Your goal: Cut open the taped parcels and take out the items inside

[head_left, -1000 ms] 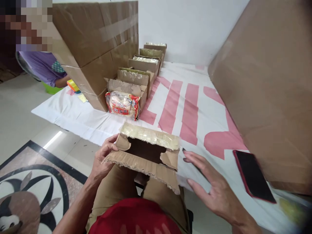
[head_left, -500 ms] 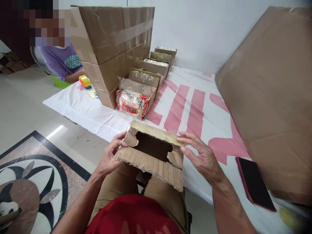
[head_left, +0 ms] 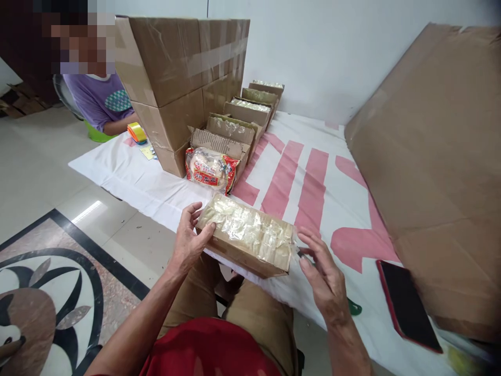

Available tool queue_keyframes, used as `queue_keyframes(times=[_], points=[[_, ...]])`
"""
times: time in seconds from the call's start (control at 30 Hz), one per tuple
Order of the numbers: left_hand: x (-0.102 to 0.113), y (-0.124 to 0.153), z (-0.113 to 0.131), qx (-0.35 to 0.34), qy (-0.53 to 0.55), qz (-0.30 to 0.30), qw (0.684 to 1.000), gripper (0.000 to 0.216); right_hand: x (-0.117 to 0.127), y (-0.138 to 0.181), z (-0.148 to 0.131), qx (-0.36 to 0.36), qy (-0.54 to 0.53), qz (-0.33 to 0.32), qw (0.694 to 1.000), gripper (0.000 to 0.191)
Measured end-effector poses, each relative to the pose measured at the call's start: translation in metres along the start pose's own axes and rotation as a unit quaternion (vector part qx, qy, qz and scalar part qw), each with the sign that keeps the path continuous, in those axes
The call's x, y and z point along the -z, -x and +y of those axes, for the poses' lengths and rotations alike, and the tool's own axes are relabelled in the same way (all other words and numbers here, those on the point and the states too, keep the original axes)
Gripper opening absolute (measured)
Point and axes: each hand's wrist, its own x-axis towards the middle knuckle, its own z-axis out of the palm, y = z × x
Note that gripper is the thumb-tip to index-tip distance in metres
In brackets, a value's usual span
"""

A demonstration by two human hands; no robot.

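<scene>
A small cardboard box [head_left: 246, 256] sits at the near table edge above my lap, its top covered by wrinkled clear tape. My left hand [head_left: 190, 237] grips its left end, thumb on the top edge and fingers behind. Beside the right end is my right hand [head_left: 323, 269], fingers curled. A narrow dark tip shows between those fingers and a rounded green end pokes out past the wrist; it looks like a green cutter [head_left: 354, 307], mostly hidden by the hand. Just beyond the box lies a red-and-clear snack packet [head_left: 211, 169].
Behind the packet runs a row of small cardboard boxes [head_left: 230, 128], beside stacked taped cartons [head_left: 172, 68]. A phone [head_left: 409, 305] and a large cardboard sheet [head_left: 430, 172] are at right. Across the table sits a person in a purple shirt [head_left: 94, 99], near rolls of coloured tape [head_left: 136, 133].
The box showed an open, dark hollow with flaps spread; now its taped side faces up. My right hand has come off its right edge, and the green end has come into view.
</scene>
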Motion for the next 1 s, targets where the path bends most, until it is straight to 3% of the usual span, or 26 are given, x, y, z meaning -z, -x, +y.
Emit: queue_keyframes(times=[0.17,0.3,0.43,0.57,0.67,0.77,0.87,1.0], points=[[0.007,0.008,-0.001,0.058,0.015,-0.044,0.997,0.066,-0.021,0.032,0.028,-0.076,-0.099,-0.060,0.990,0.074],[0.019,0.012,0.009,0.085,0.018,-0.082,0.993,0.059,-0.039,0.026,0.030,-0.075,-0.130,-0.073,0.986,0.073],[0.043,-0.010,0.012,0.036,0.085,-0.014,0.996,0.060,-0.066,-0.014,0.000,-0.024,-0.130,-0.094,0.987,0.076],[0.068,-0.060,-0.003,-0.025,0.091,0.082,0.992,0.060,-0.117,-0.071,-0.027,0.008,-0.165,-0.127,0.978,0.076],[0.073,-0.100,-0.024,-0.034,0.073,0.115,0.990,0.062,-0.157,-0.099,-0.026,-0.006,-0.168,-0.125,0.978,0.079],[0.071,-0.122,-0.045,-0.006,0.063,0.101,0.993,0.064,-0.182,-0.101,-0.012,-0.032,-0.165,-0.123,0.978,0.081],[0.066,-0.116,-0.057,0.007,0.047,0.130,0.990,0.072,-0.188,-0.089,0.004,-0.052,-0.158,-0.117,0.979,0.077],[0.051,-0.075,-0.061,0.048,0.018,0.210,0.976,0.084,-0.175,-0.070,0.001,-0.077,-0.113,-0.083,0.987,0.068]])
